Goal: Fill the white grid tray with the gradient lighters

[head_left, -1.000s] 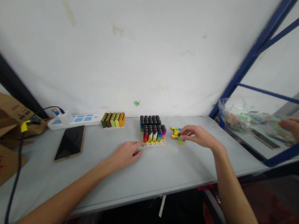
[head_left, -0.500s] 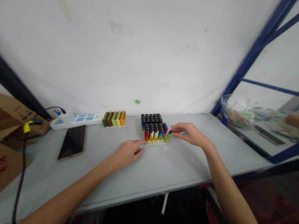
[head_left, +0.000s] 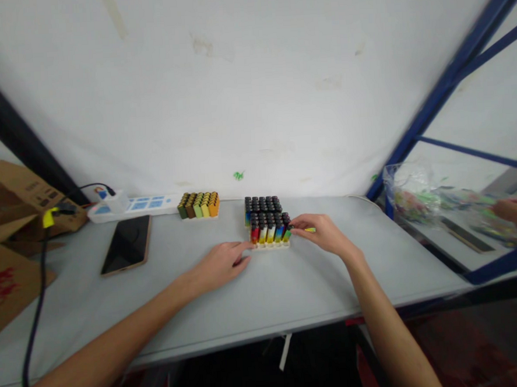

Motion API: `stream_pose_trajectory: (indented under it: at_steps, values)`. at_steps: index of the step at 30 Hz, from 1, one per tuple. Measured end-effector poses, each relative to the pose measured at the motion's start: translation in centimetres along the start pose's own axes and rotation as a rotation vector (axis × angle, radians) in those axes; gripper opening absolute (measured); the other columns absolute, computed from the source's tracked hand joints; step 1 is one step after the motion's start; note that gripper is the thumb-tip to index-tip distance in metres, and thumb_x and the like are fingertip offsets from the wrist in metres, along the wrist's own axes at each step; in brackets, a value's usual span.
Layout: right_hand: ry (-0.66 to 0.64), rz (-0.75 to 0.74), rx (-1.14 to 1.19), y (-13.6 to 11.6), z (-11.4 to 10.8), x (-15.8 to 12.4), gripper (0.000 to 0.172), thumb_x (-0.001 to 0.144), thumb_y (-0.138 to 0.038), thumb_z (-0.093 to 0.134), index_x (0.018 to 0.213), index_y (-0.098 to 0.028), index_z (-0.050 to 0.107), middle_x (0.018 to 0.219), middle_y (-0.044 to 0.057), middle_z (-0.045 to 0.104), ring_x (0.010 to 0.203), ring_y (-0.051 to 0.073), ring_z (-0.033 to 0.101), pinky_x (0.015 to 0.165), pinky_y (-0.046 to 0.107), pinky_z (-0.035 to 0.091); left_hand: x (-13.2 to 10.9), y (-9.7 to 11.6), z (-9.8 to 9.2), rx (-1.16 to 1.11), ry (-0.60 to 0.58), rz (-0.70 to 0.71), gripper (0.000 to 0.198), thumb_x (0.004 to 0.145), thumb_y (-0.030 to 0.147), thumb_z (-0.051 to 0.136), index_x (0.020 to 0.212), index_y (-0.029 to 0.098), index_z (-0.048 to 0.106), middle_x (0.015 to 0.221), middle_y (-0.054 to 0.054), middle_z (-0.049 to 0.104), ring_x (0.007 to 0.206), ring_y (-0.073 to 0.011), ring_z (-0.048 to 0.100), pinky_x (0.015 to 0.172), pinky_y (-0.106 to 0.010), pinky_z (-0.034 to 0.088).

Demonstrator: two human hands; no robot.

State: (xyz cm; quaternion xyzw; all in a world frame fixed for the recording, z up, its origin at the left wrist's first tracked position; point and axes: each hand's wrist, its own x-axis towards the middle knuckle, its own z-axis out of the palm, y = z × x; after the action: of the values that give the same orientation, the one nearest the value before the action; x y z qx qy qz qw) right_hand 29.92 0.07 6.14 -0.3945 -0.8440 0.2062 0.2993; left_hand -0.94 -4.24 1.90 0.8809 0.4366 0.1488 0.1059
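Note:
A white tray (head_left: 270,246) stands in the middle of the table, filled with upright black-topped lighters (head_left: 270,232) in red, white, yellow and blue; its front row of slots shows bare. My left hand (head_left: 223,263) rests on the table with its fingers stretched out, the fingertips touching the tray's left front corner. At the tray's right front side, my right hand (head_left: 315,231) pinches a green lighter (head_left: 288,234) by its black top. Another yellow-green piece pokes out from under that hand's fingers. Directly behind stands a second block of black-topped lighters (head_left: 263,205).
Further left are a tray of green, yellow and orange lighters (head_left: 198,205), a phone (head_left: 126,243), a power strip (head_left: 149,205) and cardboard boxes (head_left: 13,272). A blue metal frame (head_left: 437,101) rises at right; beyond it lie plastic bags (head_left: 416,195) and another person's hand (head_left: 516,215).
My right hand has moved slightly left, bringing the green lighter from tilted beside the tray to its right front end. My left hand stays at the corner.

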Motion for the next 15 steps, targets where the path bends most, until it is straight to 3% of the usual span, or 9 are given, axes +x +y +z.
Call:
stream_pose_trajectory:
  at_steps: [5,9,12,15]
  values:
    - [0.033,0.064,-0.009,0.3,-1.1,-0.1,0.020,0.093,-0.032,0.064,0.106,-0.019,0.072,0.096,0.006,0.077,0.086,0.020,0.073,0.082,0.032,0.058,0.0,-0.1,0.0,-0.012,0.004,0.010,0.031,0.098,0.028,0.047,0.124,0.020,0.062,0.084,-0.003,0.068,0.071,-0.0192,0.062,0.069,-0.027,0.044]
    - [0.056,0.172,-0.176,2.8,-2.9,-1.0,0.017,0.089,-0.028,0.066,0.102,-0.019,0.072,0.093,0.006,0.076,0.083,0.019,0.071,0.078,0.030,0.056,-0.1,-0.2,0.2,-0.007,0.007,0.005,0.031,0.098,0.028,0.048,0.124,0.020,0.062,0.085,-0.003,0.068,0.071,-0.0196,0.063,0.069,-0.028,0.044]
    - [-0.039,0.286,-0.337,5.1,-3.7,-1.9,0.014,0.082,-0.026,0.072,0.093,-0.017,0.073,0.092,0.007,0.075,0.080,0.020,0.068,0.076,0.030,0.053,-0.1,-0.3,0.3,-0.009,0.009,0.006,0.032,0.098,0.028,0.047,0.125,0.020,0.062,0.086,-0.003,0.069,0.073,-0.0195,0.063,0.071,-0.028,0.045]
    - [-0.183,0.380,-0.327,6.4,-3.9,-2.5,0.013,0.080,-0.027,0.073,0.089,-0.017,0.074,0.087,0.006,0.074,0.079,0.020,0.067,0.074,0.030,0.051,0.0,-0.3,0.3,-0.016,0.013,0.004,0.032,0.098,0.027,0.048,0.125,0.021,0.062,0.087,-0.003,0.069,0.073,-0.0192,0.063,0.070,-0.027,0.045]
